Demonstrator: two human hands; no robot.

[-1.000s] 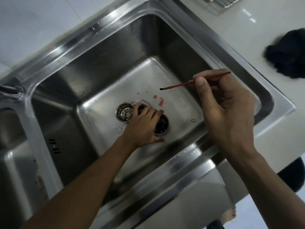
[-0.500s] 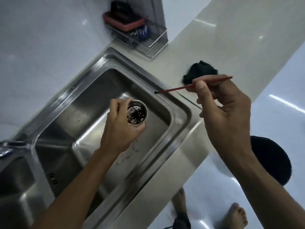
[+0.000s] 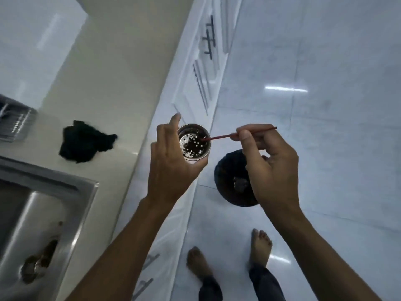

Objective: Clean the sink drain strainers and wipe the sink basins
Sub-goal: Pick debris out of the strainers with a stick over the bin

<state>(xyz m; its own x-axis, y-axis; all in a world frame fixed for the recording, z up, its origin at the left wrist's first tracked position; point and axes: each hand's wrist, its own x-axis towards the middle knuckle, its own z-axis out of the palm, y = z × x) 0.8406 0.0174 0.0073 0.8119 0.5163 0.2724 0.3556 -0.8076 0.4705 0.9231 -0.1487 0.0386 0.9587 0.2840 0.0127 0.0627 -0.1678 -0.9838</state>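
My left grip (image 3: 171, 168) is wrapped round the wall of the drain strainer (image 3: 194, 142). The fingers curl behind the steel cup, the thumb is on the near side, and the open mouth tilts toward me. My right grip (image 3: 271, 168) pinches a thin red stick (image 3: 225, 135) between thumb and fingertips, and the stick's tip is down among the dark muck on the perforated bottom.

I judge the strainer to be light, stiff and thin-walled, and probably wet, so it could slip or spin in the hand. Holding it round the wall below the rim seems best, because that leaves the mouth free for the stick. The stick looks slender enough to bend or snap, so I would scrape gently rather than lever with it.

The strainer is in the air out past the front edge of the tabletop (image 3: 108, 83), over the floor (image 3: 325, 148). A dark round bin (image 3: 230, 187) stands on the floor below, partly hidden by my right grip. I cannot tell whether the strainer is directly above it.

Further off, one corner of the sink (image 3: 65, 205) shows, with brown residue in its basin. A black cloth (image 3: 84, 141) lies crumpled on the tabletop just beyond the sink's rim, and a wire rack (image 3: 13, 120) stands past it at the tabletop's back.
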